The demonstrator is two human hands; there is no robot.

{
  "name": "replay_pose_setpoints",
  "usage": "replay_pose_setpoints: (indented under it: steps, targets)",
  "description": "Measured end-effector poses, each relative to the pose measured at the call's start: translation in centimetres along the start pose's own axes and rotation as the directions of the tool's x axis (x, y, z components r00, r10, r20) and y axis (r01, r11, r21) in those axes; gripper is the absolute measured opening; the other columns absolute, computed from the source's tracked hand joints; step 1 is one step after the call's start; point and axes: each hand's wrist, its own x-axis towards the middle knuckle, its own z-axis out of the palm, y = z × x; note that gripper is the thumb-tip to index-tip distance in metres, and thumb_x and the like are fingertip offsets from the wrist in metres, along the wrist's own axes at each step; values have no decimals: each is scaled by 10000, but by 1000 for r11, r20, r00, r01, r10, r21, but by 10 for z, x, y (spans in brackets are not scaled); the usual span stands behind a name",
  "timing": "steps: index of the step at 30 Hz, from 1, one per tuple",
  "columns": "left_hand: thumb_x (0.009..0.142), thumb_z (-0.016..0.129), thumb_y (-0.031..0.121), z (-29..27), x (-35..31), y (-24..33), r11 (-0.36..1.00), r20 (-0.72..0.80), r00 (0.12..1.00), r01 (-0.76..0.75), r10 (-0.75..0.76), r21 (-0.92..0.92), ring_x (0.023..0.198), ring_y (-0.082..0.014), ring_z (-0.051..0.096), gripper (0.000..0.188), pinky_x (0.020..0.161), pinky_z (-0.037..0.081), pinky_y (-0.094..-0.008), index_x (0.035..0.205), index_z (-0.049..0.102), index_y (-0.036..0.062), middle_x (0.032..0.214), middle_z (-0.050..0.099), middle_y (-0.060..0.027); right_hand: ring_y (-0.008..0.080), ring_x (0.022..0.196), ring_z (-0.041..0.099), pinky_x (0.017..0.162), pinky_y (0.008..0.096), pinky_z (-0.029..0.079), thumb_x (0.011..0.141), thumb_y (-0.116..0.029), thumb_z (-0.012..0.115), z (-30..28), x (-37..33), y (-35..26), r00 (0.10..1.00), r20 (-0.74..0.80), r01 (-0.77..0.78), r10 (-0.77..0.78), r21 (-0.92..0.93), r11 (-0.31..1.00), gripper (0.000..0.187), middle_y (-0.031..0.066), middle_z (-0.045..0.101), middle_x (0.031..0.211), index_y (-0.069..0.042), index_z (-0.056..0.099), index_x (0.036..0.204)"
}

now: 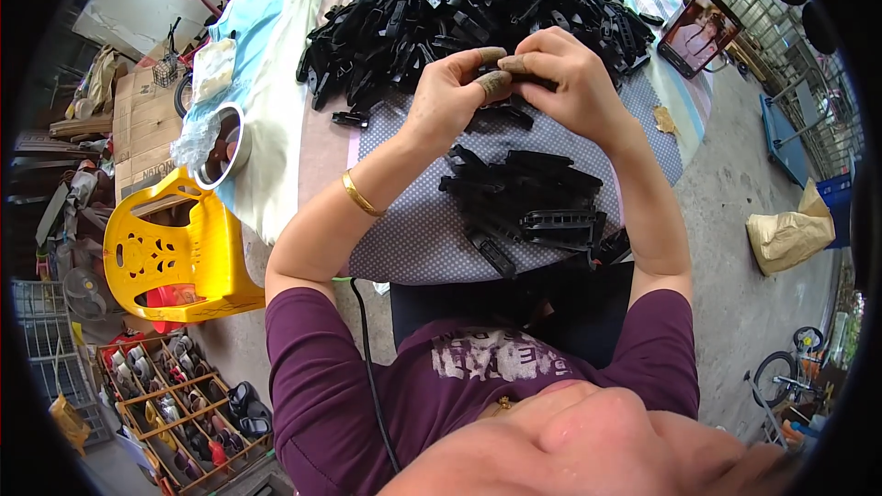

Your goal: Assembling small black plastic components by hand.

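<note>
My left hand [450,92] and my right hand [571,83] meet above the table, fingertips pinched close together. Grey-green finger covers sit on the left thumb and forefinger and on a right fingertip. Whatever they pinch is mostly hidden by the fingers; a dark sliver shows there, hard to part from the black pieces behind. Beyond the hands rises a big heap of black plastic parts [404,28], long, narrow and slotted. Nearer me, below my wrists, lies a smaller pile of similar black parts [524,188]. One loose part [350,119] rests left of my left hand.
A dotted cloth [395,239] covers the table. A phone [701,34] stands at the right edge, its screen lit. To the left are a white round container [241,152] and a yellow plastic chair [216,253]. A black cable [367,358] runs down beside my left arm.
</note>
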Motion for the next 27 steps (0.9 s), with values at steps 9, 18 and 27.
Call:
replay_pose_setpoints:
  steps: [9, 18, 27]
  targets:
    - [812, 651, -6, -3, -4, 14, 789, 92, 928, -356, 360, 501, 854, -101, 628, 328, 759, 514, -226, 1135, 593, -19, 979, 680, -105, 116, 870, 611, 806, 259, 481, 744, -46, 702, -8, -3, 13, 869, 338, -494, 361, 553, 671, 391, 36, 662, 921, 0, 594, 1118]
    - [808, 656, -2, -5, -6, 31, 666, 168, 879, -452, 447, 593, 857, -81, 607, 320, 778, 510, -223, 1125, 613, -8, 957, 679, -73, 102, 796, 597, 736, 242, 478, 747, -28, 713, -6, -3, 3, 946, 74, -313, 314, 452, 835, 282, 49, 655, 839, 23, 632, 1013]
    - [768, 709, 81, -3, -16, 42, 598, 345, 855, -517, 386, 612, 844, -153, 574, 313, 744, 470, -269, 1076, 653, 65, 910, 599, -46, 84, 855, 598, 783, 240, 482, 882, -206, 575, -14, -4, 20, 901, 267, -400, 343, 817, 415, 264, 42, 648, 933, 5, 627, 1031]
